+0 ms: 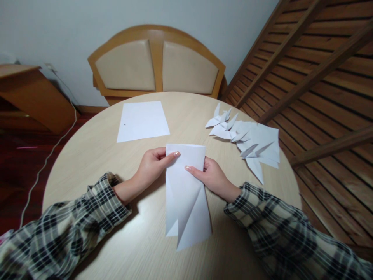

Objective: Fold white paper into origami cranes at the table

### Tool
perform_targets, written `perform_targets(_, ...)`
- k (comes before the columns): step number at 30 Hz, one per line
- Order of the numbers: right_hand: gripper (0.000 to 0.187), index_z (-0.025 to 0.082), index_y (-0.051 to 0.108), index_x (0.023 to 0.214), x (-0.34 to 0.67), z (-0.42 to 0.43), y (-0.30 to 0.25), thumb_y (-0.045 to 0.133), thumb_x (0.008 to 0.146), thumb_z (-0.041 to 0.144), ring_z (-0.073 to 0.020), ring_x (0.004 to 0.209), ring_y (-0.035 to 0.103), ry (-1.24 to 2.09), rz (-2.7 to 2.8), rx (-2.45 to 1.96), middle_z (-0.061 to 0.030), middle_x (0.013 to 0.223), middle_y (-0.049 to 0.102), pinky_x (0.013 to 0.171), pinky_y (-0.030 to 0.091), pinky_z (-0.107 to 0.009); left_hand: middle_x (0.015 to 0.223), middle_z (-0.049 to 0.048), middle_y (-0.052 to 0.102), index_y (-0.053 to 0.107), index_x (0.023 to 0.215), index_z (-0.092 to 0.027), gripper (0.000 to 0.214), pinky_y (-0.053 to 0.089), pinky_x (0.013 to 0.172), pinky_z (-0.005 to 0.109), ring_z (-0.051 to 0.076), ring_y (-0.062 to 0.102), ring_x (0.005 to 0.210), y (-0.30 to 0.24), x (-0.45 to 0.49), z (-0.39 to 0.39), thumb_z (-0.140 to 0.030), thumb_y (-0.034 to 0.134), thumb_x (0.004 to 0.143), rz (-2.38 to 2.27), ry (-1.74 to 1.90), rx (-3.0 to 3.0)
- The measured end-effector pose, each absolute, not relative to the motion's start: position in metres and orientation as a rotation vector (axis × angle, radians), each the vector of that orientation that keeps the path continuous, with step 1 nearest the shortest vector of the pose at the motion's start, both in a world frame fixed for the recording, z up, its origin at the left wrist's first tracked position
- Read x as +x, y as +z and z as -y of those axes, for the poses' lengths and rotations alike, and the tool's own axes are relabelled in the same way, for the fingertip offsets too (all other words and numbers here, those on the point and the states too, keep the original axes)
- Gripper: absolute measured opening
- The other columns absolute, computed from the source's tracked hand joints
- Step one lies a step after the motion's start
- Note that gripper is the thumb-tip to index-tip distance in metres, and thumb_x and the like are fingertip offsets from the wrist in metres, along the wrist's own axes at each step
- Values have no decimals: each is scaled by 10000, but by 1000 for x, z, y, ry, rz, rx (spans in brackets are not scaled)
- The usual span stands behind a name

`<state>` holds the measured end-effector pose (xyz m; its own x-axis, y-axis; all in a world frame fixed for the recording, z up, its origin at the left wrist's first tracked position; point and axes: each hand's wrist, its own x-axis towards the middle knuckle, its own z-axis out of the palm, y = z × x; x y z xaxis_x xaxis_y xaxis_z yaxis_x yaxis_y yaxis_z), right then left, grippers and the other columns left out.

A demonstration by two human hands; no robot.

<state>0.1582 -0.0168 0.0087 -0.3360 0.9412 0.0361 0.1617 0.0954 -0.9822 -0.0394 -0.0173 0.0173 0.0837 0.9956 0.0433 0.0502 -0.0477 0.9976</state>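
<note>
Between my two hands is a folded sheet of white paper (186, 194), held upright above the round table. A diagonal crease runs across its lower half, and the bottom edge parts into two flaps. My left hand (153, 163) pinches its upper left edge, thumb on the front and fingers behind. On the right edge, slightly lower, my right hand (214, 175) grips the paper the same way. The fingers behind the sheet are mostly hidden.
A flat white sheet (142, 122) with a small dark dot lies at the table's (96, 155) back left. Folded paper cranes (225, 126) and more paper (264, 142) lie at the right. Behind stands a padded chair (159, 58); wooden slats (320, 77) rise at the right.
</note>
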Motion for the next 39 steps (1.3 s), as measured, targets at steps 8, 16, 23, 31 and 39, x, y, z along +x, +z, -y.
perform_targets(8, 322, 173, 671, 1015, 158, 18, 7, 707, 776, 387, -252, 925, 686, 1307, 1620, -1112, -101, 1070, 728, 802, 552, -399, 617, 9, 604, 663, 677, -126, 347, 375, 481, 220, 100, 490, 524, 19, -39, 17, -455, 714, 773, -1187, 1156, 1331)
perform_targets(16, 351, 176, 687, 979, 152, 19, 11, 765, 721, 401, -252, 913, 690, 1355, 1447, -1157, -104, 1040, 736, 795, 556, -402, 582, -2, 547, 640, 647, -129, 358, 321, 446, 200, 93, 438, 512, 21, -35, 23, -456, 688, 786, -1222, 1119, 1492)
perform_targets(23, 370, 179, 663, 834, 151, 16, 7, 658, 798, 547, -182, 688, 615, 1107, 1371, -1249, -52, 798, 699, 575, 478, -292, 507, -45, 397, 524, 537, -154, 397, 223, 408, 191, 69, 325, 468, 25, -27, 28, -407, 672, 805, -1227, 1167, 1627)
perform_targets(31, 411, 207, 422, 646, 156, 9, 9, 429, 963, 469, -115, 557, 396, 672, 1538, -1194, 36, 588, 418, 524, 302, -269, 518, -42, 389, 518, 549, -159, 396, 241, 421, 203, 79, 330, 482, 23, -27, 27, -420, 668, 805, -1231, 1225, 1590)
perform_targets(39, 366, 214, 402, 665, 158, 4, 13, 391, 990, 381, -116, 552, 415, 480, 1635, -1179, 33, 591, 429, 545, 298, -275, 515, -41, 400, 527, 547, -160, 397, 242, 427, 211, 83, 337, 480, 21, -26, 27, -435, 682, 788, -1244, 1218, 1522)
